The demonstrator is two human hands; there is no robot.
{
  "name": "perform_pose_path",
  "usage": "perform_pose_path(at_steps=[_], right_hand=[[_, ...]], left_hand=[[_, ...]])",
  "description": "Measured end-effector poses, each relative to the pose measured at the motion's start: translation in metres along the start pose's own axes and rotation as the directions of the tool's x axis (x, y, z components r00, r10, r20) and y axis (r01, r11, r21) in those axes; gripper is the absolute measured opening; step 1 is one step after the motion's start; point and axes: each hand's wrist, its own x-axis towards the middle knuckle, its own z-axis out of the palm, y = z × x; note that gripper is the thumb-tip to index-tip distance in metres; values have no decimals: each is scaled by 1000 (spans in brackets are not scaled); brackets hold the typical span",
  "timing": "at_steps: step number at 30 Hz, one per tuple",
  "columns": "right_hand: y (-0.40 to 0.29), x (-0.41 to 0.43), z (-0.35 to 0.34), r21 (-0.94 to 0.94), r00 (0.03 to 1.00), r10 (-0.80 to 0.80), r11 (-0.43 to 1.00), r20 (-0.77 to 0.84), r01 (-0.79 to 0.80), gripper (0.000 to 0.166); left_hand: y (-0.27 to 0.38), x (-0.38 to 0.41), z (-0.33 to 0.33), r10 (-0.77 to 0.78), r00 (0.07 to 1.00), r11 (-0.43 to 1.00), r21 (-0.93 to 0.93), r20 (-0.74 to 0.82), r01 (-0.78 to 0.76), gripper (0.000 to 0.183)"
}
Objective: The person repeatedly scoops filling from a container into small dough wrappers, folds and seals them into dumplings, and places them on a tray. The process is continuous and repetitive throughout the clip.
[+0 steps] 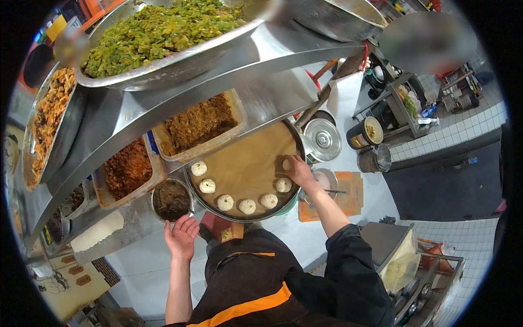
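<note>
My right hand [301, 171] reaches over the right side of a wide round pan [249, 163] with a tan lining. Its fingers are around a pleated white bun [287, 164], partly hidden by them, at the pan's right edge. Several more pleated buns, such as this near one [247, 206], lie in a curve along the pan's left and near rim, spaced apart. My left hand [182, 238] is palm up with fingers apart, holding nothing. It is just below a round metal bowl of dark brown filling [173, 200].
Plastic tubs of brown filling [200, 122] and reddish filling [128, 169] stand beside the pan. Above, a steel shelf [261, 61] carries large basins of chopped green vegetables [163, 34] and orange shreds [51, 122]. A metal pot [327, 182] and a lid [322, 139] lie right.
</note>
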Motion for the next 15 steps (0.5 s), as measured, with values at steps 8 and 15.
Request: perform_pose_path(at_steps=[8, 15], right_hand=[[21, 0, 17, -540, 919, -325, 744, 222, 393, 57], [-192, 10, 84, -198, 933, -348, 912, 89, 359, 58]], left_hand=[[26, 4, -77, -6, 989, 998, 56, -147, 14, 69], [92, 58, -218, 246, 859, 937, 335, -450, -93, 28]])
